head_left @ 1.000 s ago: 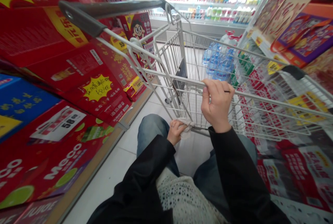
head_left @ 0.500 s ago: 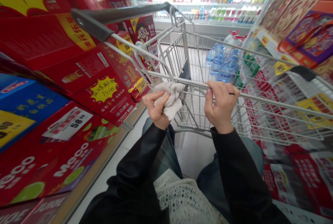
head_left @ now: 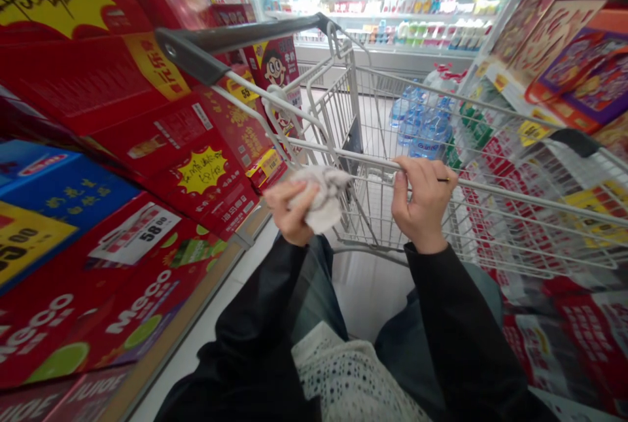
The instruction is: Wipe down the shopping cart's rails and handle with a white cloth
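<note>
A white wire shopping cart (head_left: 490,212) with a dark handle bar (head_left: 235,39) stands tilted in front of me in a shop aisle. My left hand (head_left: 289,209) is closed around a crumpled whitish cloth (head_left: 321,196) and presses it against the cart's rear rail at its left end. My right hand (head_left: 424,203) is wrapped around the same rail (head_left: 515,192) further right. A thin dark ring shows on one finger. Both arms wear black sleeves.
Stacks of red and blue drink cartons (head_left: 112,167) with yellow price tags line the left side. Red boxed goods (head_left: 574,75) fill the right. Packs of water bottles (head_left: 422,124) sit beyond the cart. A chilled shelf (head_left: 392,10) runs along the back. The floor is pale tile (head_left: 363,291).
My left hand rose with the cloth from the cart's lower frame to the upper rear rail, then slid slightly left along it. My right hand stayed on the rail.
</note>
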